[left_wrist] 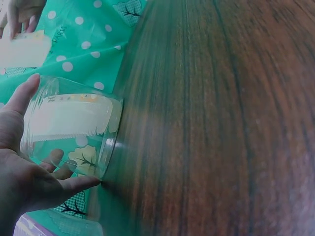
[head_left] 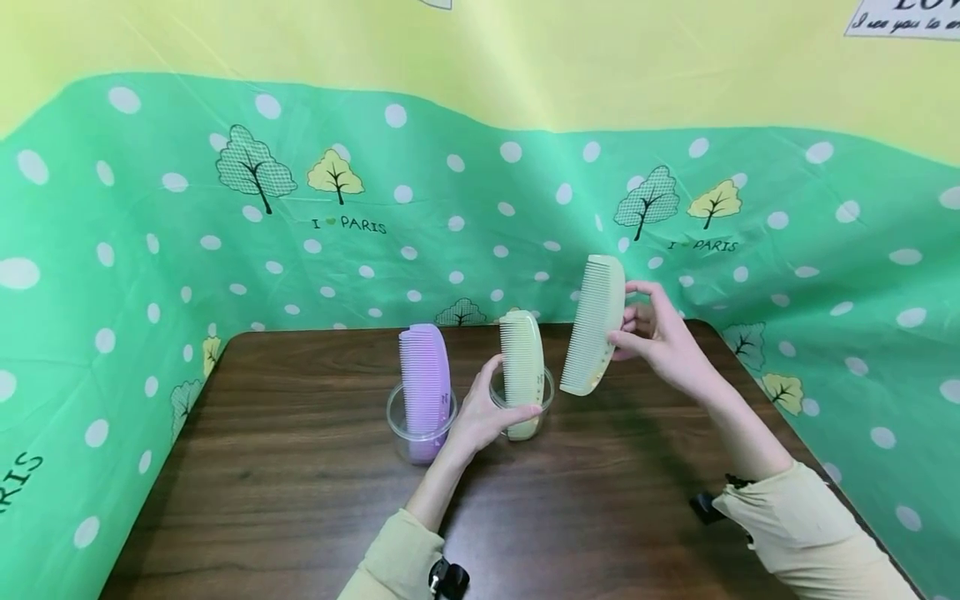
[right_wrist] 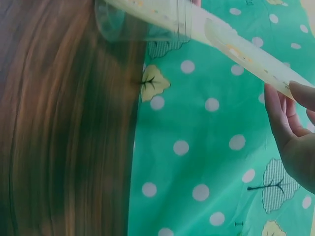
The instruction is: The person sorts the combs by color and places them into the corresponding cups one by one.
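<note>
A dark wood table stands before a green dotted cloth. At its twelve o'clock edge, the right hand pinches a pale comb aloft, tilted. At that comb's eight o'clock, the left hand curls round a clear cup holding a second comb. At nine o'clock of it, a purple comb stands in another cup.
</note>
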Demonstrator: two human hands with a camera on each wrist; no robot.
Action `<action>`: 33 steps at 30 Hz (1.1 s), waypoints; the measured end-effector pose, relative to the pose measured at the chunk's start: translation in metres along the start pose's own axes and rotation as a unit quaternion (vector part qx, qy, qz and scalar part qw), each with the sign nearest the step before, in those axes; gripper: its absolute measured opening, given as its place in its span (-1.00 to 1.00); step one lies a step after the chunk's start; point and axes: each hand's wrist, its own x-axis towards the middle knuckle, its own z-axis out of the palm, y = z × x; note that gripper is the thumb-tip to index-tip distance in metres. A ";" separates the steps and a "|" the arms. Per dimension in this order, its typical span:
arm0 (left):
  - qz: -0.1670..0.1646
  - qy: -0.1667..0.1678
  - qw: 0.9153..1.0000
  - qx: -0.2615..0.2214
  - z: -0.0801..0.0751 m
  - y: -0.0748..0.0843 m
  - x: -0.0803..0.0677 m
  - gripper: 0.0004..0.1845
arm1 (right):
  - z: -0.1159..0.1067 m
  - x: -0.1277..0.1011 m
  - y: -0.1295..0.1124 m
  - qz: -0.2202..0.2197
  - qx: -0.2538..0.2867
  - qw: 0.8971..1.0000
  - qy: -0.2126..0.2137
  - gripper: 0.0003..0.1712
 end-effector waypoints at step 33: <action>-0.003 -0.002 1.000 0.013 0.000 0.000 0.003 0.06 | 0.057 0.014 0.022 -0.001 0.100 0.995 0.021 -0.25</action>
